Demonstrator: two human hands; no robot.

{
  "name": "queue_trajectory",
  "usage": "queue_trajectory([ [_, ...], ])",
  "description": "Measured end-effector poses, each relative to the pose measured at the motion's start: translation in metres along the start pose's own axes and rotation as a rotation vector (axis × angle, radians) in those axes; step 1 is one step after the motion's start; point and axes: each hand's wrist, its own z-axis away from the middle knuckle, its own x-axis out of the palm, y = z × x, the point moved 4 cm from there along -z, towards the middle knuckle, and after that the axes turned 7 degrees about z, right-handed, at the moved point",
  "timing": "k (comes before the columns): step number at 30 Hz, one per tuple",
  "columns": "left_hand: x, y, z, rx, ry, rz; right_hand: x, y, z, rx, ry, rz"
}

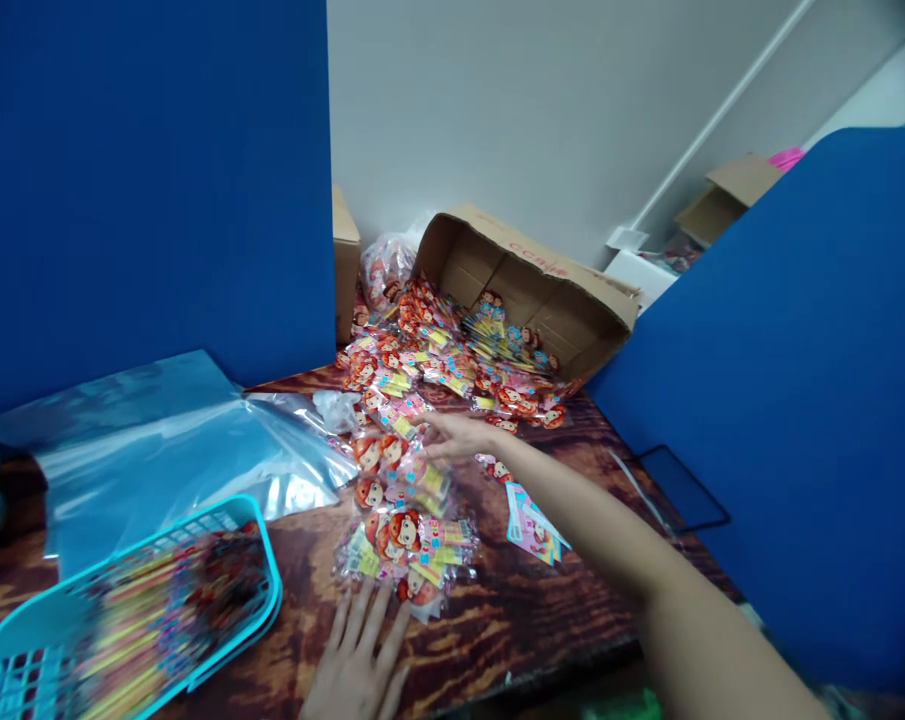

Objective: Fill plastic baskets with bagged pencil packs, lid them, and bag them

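Note:
My left hand [358, 650] lies flat on the wood-patterned table, fingers spread. Its fingertips are at the lower edge of a small pile of clear plastic packets [407, 545] printed with a red-haired cartoon girl. Farther out, my right hand [456, 436] reaches with fingers stretched and apart over more of these packets [403, 408]. It seems to touch one, though blur hides the exact contact. A large heap of the same packets [452, 365] spills from a cardboard box [549, 265] tipped on its side.
On the left, a blue basket [264, 600] holds packets stacked in rows, near clear plastic sheets [174, 430]. Printed cards [531, 525] lie right of the pile, under my right forearm. Blue partitions [152, 180] flank the table. A black frame [684, 490] leans at the right.

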Motion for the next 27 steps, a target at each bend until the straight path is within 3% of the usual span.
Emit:
queue_trajectory([
  [6, 0.006, -0.001, 0.003, 0.0, 0.03, 0.024, 0.033, 0.05, 0.01, 0.489, 0.005, 0.137],
  [10, 0.005, 0.0, 0.003, -0.006, 0.038, 0.022, 0.051, 0.069, 0.02, 0.614, -0.063, 0.164],
  [14, -0.001, 0.0, 0.002, -0.025, 0.003, 0.007, 0.055, 0.068, 0.023, 0.54, -0.103, 0.176],
  [17, -0.002, 0.001, 0.003, -0.006, -0.041, -0.023, 0.046, 0.056, 0.022, 0.442, -0.086, 0.224],
  [23, 0.0, 0.0, 0.004, -0.045, 0.001, 0.015, 0.013, 0.006, 0.021, 0.224, 0.044, 0.371],
  [27, 0.001, 0.0, 0.004, -0.021, 0.009, -0.003, 0.021, -0.034, 0.034, -0.093, 0.099, 0.43],
])
